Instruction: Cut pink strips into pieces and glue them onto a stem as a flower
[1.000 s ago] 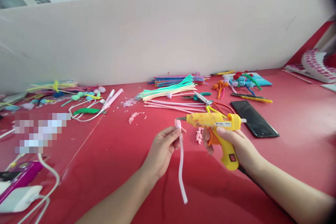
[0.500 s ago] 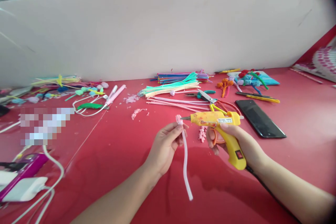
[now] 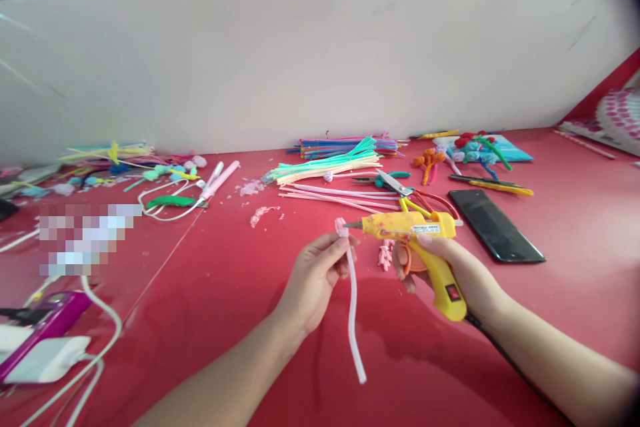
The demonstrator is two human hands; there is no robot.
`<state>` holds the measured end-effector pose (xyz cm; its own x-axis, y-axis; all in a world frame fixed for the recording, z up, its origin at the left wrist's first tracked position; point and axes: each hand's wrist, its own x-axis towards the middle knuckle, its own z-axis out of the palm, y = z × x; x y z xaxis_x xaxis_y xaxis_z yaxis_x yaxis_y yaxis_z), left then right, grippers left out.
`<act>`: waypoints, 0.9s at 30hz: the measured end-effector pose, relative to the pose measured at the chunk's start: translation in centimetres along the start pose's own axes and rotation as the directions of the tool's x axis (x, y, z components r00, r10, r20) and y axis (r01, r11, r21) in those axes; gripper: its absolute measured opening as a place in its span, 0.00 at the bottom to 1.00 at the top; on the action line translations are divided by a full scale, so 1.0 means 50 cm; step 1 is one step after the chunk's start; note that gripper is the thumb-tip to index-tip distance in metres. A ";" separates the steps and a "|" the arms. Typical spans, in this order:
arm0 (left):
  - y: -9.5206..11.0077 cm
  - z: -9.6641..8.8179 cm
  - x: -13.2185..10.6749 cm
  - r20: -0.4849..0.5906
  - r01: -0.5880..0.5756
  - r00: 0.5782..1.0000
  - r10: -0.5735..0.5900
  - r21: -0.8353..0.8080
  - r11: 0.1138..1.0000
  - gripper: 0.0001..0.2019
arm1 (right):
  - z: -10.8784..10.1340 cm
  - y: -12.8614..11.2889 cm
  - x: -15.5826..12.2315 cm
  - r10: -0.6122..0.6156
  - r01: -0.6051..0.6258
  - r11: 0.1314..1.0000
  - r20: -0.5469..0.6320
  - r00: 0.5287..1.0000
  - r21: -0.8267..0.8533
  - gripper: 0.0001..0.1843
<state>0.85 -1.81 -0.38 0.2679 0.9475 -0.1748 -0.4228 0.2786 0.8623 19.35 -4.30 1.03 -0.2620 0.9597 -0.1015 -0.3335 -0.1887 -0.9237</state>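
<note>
My left hand (image 3: 323, 267) pinches a pale pink pipe cleaner (image 3: 354, 320) near its top, and the long stem hangs down below the fingers. At the upper end sits a small pink curled piece (image 3: 341, 225). My right hand (image 3: 440, 267) is wrapped round a yellow hot glue gun (image 3: 400, 225), fingers at its orange trigger. The nozzle points left, its tip at or very close to the pink piece; whether they touch I cannot tell. Between the hands, on the table, lies a small bunch of pink pieces (image 3: 385, 255).
Behind the hands lie pink pipe cleaners (image 3: 340, 197), green and cream bundles (image 3: 325, 165), pliers and scissors (image 3: 395, 183). A black phone (image 3: 495, 225) rests to the right. A pink hair straightener (image 3: 220, 183) and a purple power strip (image 3: 47, 333) with white cables are at left on the red table (image 3: 200, 320).
Almost nothing differs. The glue gun has shifted very slightly to the left, its nozzle still beside the pink piece; my left hand holds its place.
</note>
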 end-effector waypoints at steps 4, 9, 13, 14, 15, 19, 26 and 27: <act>0.000 -0.001 -0.001 0.003 -0.005 1.000 0.005 0.001 1.000 0.06 | -0.001 0.002 0.000 -0.009 0.009 1.000 -0.013 1.000 -0.010 0.13; 0.001 -0.001 0.000 -0.009 -0.024 1.000 0.025 0.037 0.999 0.07 | -0.001 0.002 -0.003 -0.042 0.035 0.993 -0.064 0.997 -0.116 0.13; 0.005 0.000 0.002 -0.026 -0.031 0.999 0.032 0.038 0.999 0.07 | -0.003 0.012 -0.013 -0.101 0.083 0.969 -0.064 0.993 -0.232 0.12; 0.006 0.000 0.003 -0.023 -0.034 0.999 0.035 0.034 0.999 0.07 | -0.004 0.015 -0.016 -0.111 0.091 0.961 -0.063 0.992 -0.261 0.12; 0.006 0.000 0.003 -0.019 -0.037 0.999 0.037 0.029 0.999 0.07 | -0.005 0.018 -0.019 -0.117 0.094 0.953 -0.066 0.991 -0.287 0.12; 0.006 -0.001 0.002 -0.008 -0.043 0.999 0.043 0.011 0.999 0.07 | -0.005 0.023 -0.025 -0.116 0.080 0.932 -0.083 0.990 -0.354 0.13; 0.006 -0.001 0.001 0.039 0.012 0.999 -0.010 -0.030 0.999 0.07 | -0.010 0.030 -0.027 -0.147 0.091 0.894 -0.095 0.985 -0.440 0.13; 0.006 -0.002 0.001 0.037 0.019 0.999 -0.017 -0.055 0.998 0.07 | -0.012 0.032 -0.029 -0.167 0.104 0.872 -0.090 0.982 -0.479 0.12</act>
<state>0.66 -1.65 -0.20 0.3069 0.9361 -0.1716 -0.4648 0.3048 0.8313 19.72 -5.86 -0.53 -0.1201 0.9925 0.0214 0.1158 0.0354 -0.9926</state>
